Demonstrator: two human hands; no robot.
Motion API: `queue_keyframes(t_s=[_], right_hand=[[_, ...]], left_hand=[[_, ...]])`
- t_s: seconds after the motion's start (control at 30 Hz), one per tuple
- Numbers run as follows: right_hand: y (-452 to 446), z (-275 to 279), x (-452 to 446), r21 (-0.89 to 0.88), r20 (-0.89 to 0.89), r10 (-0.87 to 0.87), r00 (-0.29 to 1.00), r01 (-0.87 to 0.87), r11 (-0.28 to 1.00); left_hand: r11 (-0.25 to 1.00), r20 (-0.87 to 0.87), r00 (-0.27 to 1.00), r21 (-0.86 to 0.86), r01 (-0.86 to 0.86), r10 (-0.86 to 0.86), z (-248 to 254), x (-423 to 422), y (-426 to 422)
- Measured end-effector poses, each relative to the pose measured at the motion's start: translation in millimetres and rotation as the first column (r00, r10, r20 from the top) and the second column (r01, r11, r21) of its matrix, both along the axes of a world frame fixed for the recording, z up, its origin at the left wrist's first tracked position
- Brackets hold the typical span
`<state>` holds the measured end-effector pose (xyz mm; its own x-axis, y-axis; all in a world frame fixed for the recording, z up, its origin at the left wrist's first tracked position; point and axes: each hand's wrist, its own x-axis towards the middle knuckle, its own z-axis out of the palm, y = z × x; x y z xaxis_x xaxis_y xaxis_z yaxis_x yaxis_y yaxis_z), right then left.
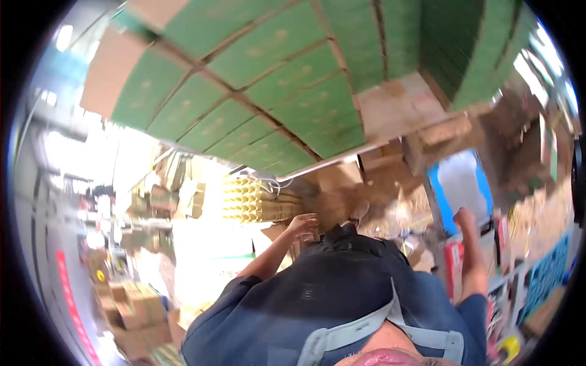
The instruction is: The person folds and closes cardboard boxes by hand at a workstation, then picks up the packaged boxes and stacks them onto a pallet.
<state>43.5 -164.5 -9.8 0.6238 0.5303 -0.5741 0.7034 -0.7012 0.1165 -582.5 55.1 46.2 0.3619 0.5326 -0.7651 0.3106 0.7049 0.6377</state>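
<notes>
My left hand (303,226) hangs beside the front of my dark apron (348,268), its fingers loosely apart with nothing visible in them. Near it is a stack of yellow egg-tray-like moulded sheets (242,201). My right arm reaches out to the right. My right hand (465,219) is over the lower edge of a white panel with a blue border (461,183). Motion blur hides its fingers, and I cannot tell whether it touches the panel.
Large stacked green cartons (293,79) tower ahead. Brown cardboard boxes (137,311) stand at the lower left. A blue plastic crate (546,274) and a red-and-white box (453,262) are at the right. Brown material covers the floor (397,189).
</notes>
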Motion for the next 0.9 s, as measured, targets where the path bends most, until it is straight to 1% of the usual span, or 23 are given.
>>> queue_keyframes(t_s=[0.03, 0.07, 0.1, 0.13, 0.17, 0.2, 0.23, 0.27, 0.3, 0.33, 0.37, 0.4, 0.43, 0.5, 0.57, 0.63, 0.7, 0.73, 0.77, 0.8, 0.83, 0.87, 0.9], right_hand=[[33, 24, -6, 0.02, 0.021, 0.036, 0.999, -0.036, 0.999], [63, 49, -15, 0.239, 0.007, 0.108, 0.994, -0.107, 0.965], [93, 84, -29, 0.443, 0.007, 0.173, 0.985, -0.158, 0.883], [121, 163, -55, 0.606, -0.037, 0.305, 0.952, -0.221, 0.764], [144, 200, -71, 0.752, 0.022, 0.312, 0.95, -0.221, 0.621], [165, 276, -104, 0.817, 0.019, 0.373, 0.928, -0.229, 0.53], [182, 319, -123, 0.895, 0.172, 0.451, 0.876, -0.33, 0.3], [199, 383, -155, 0.929, 0.164, 0.517, 0.84, -0.308, 0.206], [217, 424, -180, 0.982, 0.101, 0.595, 0.797, -0.176, 0.069], [224, 481, -216, 0.917, 0.388, 0.572, 0.723, -0.363, -0.163], [233, 523, -245, 0.878, 0.469, 0.558, 0.685, -0.431, -0.209], [249, 553, -270, 0.814, 0.581, 0.519, 0.627, -0.466, -0.348], [267, 579, -292, 0.728, 0.684, 0.462, 0.565, -0.491, -0.478], [303, 617, -335, 0.664, 0.726, 0.439, 0.53, -0.374, -0.647], [339, 655, -368, 0.711, 0.697, 0.386, 0.605, -0.512, -0.482], [337, 681, -397, 0.882, 0.46, 0.404, 0.791, -0.46, -0.103], [416, 667, -387, 0.656, 0.752, 0.338, 0.565, -0.69, -0.305], [428, 672, -388, 0.639, 0.767, 0.332, 0.549, -0.703, -0.312], [438, 678, -388, 0.427, 0.86, 0.386, 0.333, -0.884, -0.19], [442, 680, -391, 0.161, 0.88, 0.463, 0.105, -0.983, -0.083], [446, 679, -392, 0.142, 0.881, 0.466, 0.079, -0.985, -0.101], [449, 675, -391, 0.011, 0.915, 0.401, -0.041, -0.992, -0.126], [451, 673, -389, -0.111, 0.931, 0.331, -0.152, -0.984, -0.139]], left_hand=[[0.999, 0.021, 0.999, 0.02, -0.036, 0.036, 2, 2, 4], [0.998, 0.013, 0.999, 0.031, -0.045, 0.045, 9, 8, 10], [0.998, 0.006, 0.999, 0.041, -0.04, 0.04, 13, 15, 23], [0.998, 0.029, 0.999, 0.056, -0.041, 0.039, 10, 24, 37], [0.994, 0.174, 0.985, 0.102, -0.031, 0.013, 6, 33, 51], [0.988, 0.313, 0.95, 0.154, -0.031, -0.019, 5, 42, 69], [0.984, 0.332, 0.943, 0.173, -0.037, -0.023, 9, 55, 92], [0.833, 0.3, 0.906, 0.545, 0.094, -0.299, 16, 74, 114], [0.794, 0.336, 0.875, 0.601, 0.086, -0.349, 32, 92, 131], [0.828, 0.412, 0.852, 0.559, 0.043, -0.322, 62, 114, 143], [0.88, 0.505, 0.822, 0.475, -0.007, -0.265, 93, 134, 151], [0.892, 0.57, 0.784, 0.449, -0.047, -0.246, 126, 148, 157], [0.895, 0.622, 0.746, 0.438, -0.083, -0.235, 160, 159, 158], [0.887, 0.695, 0.679, 0.44, -0.14, -0.238, 230, 170, 153], [0.874, 0.77, 0.587, 0.44, -0.207, -0.248, 284, 171, 148], [0.868, 0.778, 0.559, 0.458, -0.19, -0.288, 304, 168, 152], [0.848, 0.799, 0.493, 0.49, -0.202, -0.344, 319, 167, 158], [0.83, 0.808, 0.454, 0.512, -0.223, -0.376, 329, 167, 164], [0.809, 0.813, 0.419, 0.532, -0.25, -0.405, 338, 164, 166], [0.803, 0.819, 0.41, 0.53, -0.271, -0.402, 347, 162, 165], [0.801, 0.799, 0.434, 0.548, -0.24, -0.416, 353, 161, 162], [0.801, 0.777, 0.463, 0.562, -0.207, -0.426, 355, 159, 160], [0.8, 0.781, 0.466, 0.558, -0.221, -0.416, 354, 157, 160]])
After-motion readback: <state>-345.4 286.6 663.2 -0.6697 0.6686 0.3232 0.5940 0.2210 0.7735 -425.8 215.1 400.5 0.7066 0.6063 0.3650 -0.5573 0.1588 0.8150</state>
